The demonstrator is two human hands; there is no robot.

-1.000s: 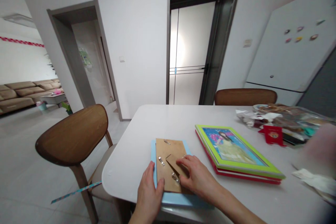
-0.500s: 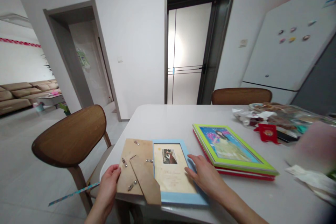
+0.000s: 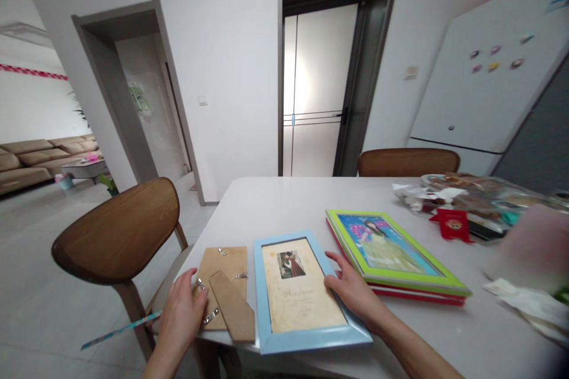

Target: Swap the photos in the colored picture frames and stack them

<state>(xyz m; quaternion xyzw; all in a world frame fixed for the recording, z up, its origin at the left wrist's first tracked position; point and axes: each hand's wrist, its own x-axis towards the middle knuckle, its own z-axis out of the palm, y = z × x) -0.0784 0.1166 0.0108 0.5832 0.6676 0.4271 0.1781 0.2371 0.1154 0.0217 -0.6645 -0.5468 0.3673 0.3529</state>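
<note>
A light-blue picture frame [image 3: 267,284] lies face up near the table's front edge, showing a cream sheet [image 3: 297,308] with a small photo. My right hand [image 3: 351,290] grips its right side, thumb over the border. Left of the frame, apart from it by a narrow gap, is a brown backing board [image 3: 235,257] with metal clips and a folded stand leg [image 3: 233,308]. My left hand [image 3: 183,308] rests at the board's left edge, fingers apart, thumb near a clip.
Beyond my right hand lies a stack of frames with a green-bordered one [image 3: 395,249] on top. A red card [image 3: 454,225], plastic-wrapped items and crumpled tissue [image 3: 524,308] are at the right. A wooden chair [image 3: 120,231] stands left of the white table [image 3: 275,201].
The backing board has come apart from the blue frame, which it overlapped before, and a gap shows between them. The frame has turned slightly and my left hand has moved up onto the board's edge.
</note>
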